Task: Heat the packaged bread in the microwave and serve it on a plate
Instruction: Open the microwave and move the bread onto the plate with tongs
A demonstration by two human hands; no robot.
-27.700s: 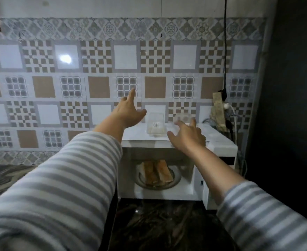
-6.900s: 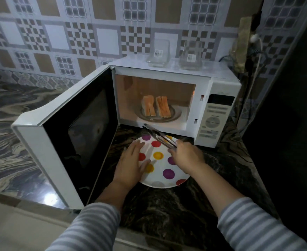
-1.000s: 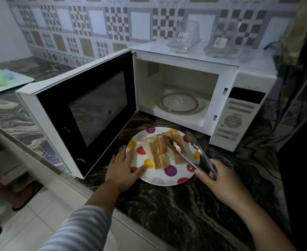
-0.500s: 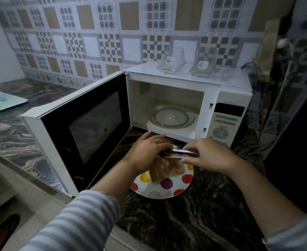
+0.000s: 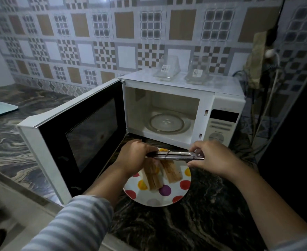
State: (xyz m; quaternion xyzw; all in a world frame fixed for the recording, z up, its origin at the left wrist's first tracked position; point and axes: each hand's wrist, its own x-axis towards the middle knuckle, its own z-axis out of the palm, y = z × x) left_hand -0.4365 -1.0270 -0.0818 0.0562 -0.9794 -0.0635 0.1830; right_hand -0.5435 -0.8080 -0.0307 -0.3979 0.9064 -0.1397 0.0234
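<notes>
Two bread pieces (image 5: 152, 175) (image 5: 171, 171) on one polka-dot plate (image 5: 167, 198); one pair of metal tongs (image 5: 174, 155); one open microwave (image 5: 223, 105); two clear plastic packages (image 5: 166, 68) (image 5: 197, 73) atop it; two hands (image 5: 134, 157) (image 5: 215, 160).

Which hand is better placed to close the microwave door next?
Left, probably. The left hand is right beside the open microwave door; the right hand, also holding the tongs, is farther away.

Nothing can be read. The two clear plastic wedge-shaped packages (image 5: 167, 69) (image 5: 197, 74) on top of the white microwave oven (image 5: 185, 84) each bear a small white sticker (the left one seems to carry a barcode), its print too small to make out. The oven's pale control panel (image 5: 220, 126) shows only blurred grey lines.
</notes>
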